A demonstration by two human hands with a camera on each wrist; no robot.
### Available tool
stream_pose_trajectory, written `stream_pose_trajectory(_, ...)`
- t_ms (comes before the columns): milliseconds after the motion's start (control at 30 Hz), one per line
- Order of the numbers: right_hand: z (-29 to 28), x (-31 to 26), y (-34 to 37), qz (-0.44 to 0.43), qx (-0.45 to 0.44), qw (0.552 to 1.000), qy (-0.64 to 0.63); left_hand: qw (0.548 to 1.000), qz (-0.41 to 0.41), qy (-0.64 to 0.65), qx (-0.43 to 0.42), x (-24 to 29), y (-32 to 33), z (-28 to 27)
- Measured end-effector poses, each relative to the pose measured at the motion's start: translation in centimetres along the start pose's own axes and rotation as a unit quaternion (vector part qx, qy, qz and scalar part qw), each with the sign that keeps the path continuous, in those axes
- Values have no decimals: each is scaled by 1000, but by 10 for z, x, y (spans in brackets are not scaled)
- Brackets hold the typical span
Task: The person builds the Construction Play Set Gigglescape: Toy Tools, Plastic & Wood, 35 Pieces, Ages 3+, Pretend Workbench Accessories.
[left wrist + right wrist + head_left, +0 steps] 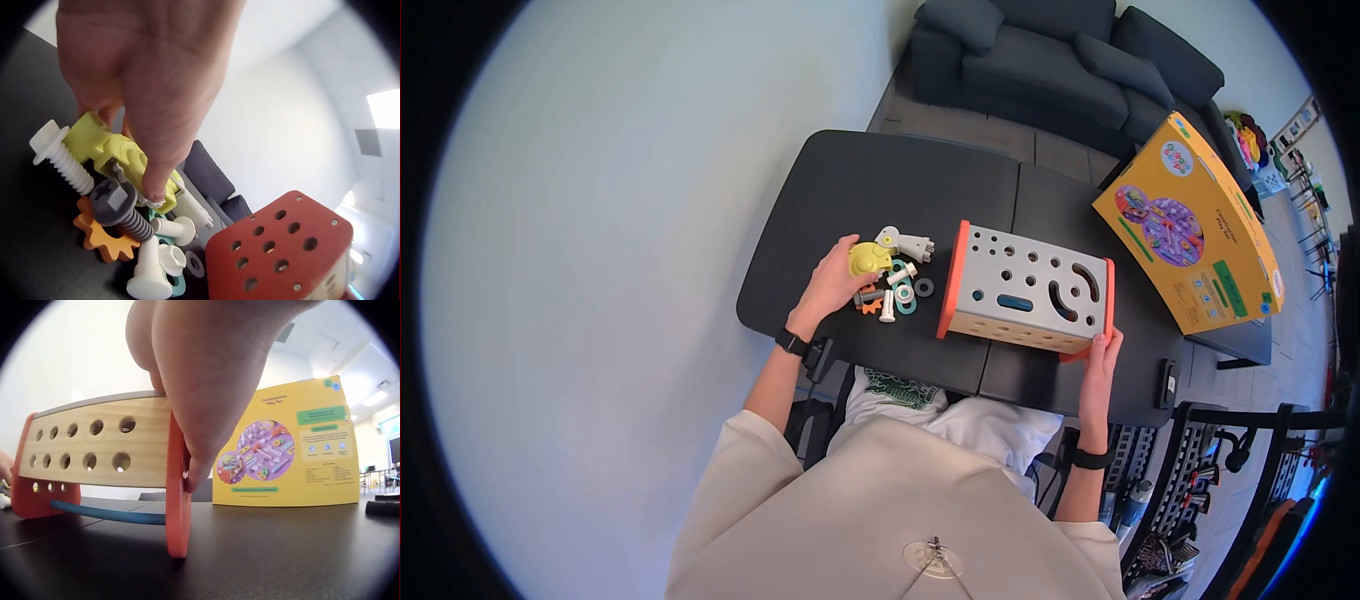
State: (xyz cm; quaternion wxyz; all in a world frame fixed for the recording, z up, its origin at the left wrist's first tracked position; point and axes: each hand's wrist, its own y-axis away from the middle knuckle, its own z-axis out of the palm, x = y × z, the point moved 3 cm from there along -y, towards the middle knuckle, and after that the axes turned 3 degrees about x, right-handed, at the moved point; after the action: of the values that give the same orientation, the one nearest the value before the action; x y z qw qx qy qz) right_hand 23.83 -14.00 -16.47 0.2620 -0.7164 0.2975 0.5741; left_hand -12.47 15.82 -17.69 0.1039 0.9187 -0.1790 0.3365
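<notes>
Nearest is the person's beige shirt (870,490), and past its sleeves each wrist carries a black band. Beyond the wrists, the left hand (832,280) is at the left part of the dark desk (880,185). Its thumb and fingers are clamped on a yellow piece (865,259), which is at the top of a small heap of toy parts. In this heap, just under and beside the hand, there are a grey bolt (119,203), an orange gear (103,240), white bolts (888,306) and a teal piece (178,285). A grey washer (924,287) lies at the right edge of the heap, and a white piece (912,247) lies just behind.

The right hand (1100,360) is at the near right corner of the stand (106,444). Its fingers are partly hidden, but they seem to be closed on the red end, with some of them against the outer face. The stand is upright on the desk, right of the heap, with a grey holed top, wooden sides and a blue rod (106,512) below.

Behind it, to the right, a yellow box (1190,250) stands upright. Farthest, past the desk, is a dark sofa (1040,80) with cushions.
</notes>
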Motion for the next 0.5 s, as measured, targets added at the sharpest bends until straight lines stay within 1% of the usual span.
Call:
stream_pose_trajectory(100, 1, -3, 1, -5, 6, 1000, 10, 1000, -21, 7, -12, -2, 0, -2)
stream_pose_trajectory(167, 1, -1, 1, -9, 5, 1000, 10, 1000, 14, -5, 11, -5, 0, 1)
stream_pose_trajectory(300, 2, -2, 3, 0, 3, 1000, 15, 999, 33, -19, 7, -1, 4, 1)
stream_pose_trajectory(367, 3, -4, 3, -19, 13, 1000, 16, 999, 38, -11, 2, 2, 7, -1)
stream_pose_trajectory(400, 4, -6, 4, -17, 12, 1000, 16, 999, 37, -12, 1, 0, 8, -1)
stream_pose_trajectory(467, 5, -14, 6, 20, -5, 1000, -3, 998, 49, -8, 22, -2, 11, -3)
stream_pose_trajectory(500, 5, -19, 7, 20, -7, 1000, -3, 999, 48, -9, 24, 0, 14, -6)
